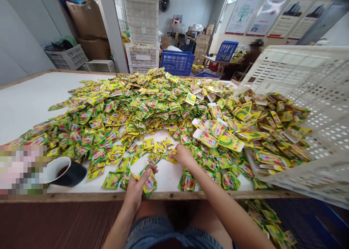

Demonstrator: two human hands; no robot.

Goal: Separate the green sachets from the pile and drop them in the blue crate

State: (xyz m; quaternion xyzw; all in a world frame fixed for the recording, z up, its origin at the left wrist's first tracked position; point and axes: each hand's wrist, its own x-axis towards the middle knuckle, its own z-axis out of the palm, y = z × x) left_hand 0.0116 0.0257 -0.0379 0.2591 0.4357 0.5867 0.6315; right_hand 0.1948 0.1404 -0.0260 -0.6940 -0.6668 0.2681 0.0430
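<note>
My left hand (pixel 137 183) is closed round a small yellow-and-green carton (pixel 149 183) near the table's front edge. A white flap of the carton stands out at its upper end. To its right, my right hand (pixel 183 156) reaches to the near edge of the heap, its fingertips pinched on a small yellow packet (pixel 171 154). Loose green and yellow packets (pixel 160 111) with red fruit pictures are piled across the table in front of both hands. Several similar packets (pixel 113 180) lie flat beside my left hand.
A tipped white plastic crate (pixel 275 60) on the right spills many small cartons (pixel 261 132) onto the table. At the left front a dark cup (pixel 68 174) holds dark liquid. More packets (pixel 269 220) lie below the table edge. A person (pixel 252 56) sits at the back right.
</note>
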